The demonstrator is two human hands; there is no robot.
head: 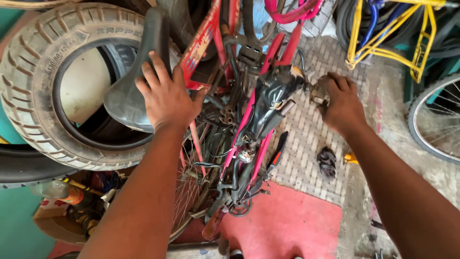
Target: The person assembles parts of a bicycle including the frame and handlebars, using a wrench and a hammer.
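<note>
The left hand (165, 96) lies flat, fingers spread, on the black saddle (132, 91) of the upturned pink bicycle (261, 139). The right hand (342, 103) closes on the pedal (318, 93), at the frame's right side, its axle pointing across the frame toward the saddle.

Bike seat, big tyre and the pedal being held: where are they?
Bike seat (125, 98): head view, on its black top surface beside the left hand.
Big tyre (33, 52): head view, on its grey tread.
Pedal (318, 93): head view, on the block at the right hand's fingertips.
</note>
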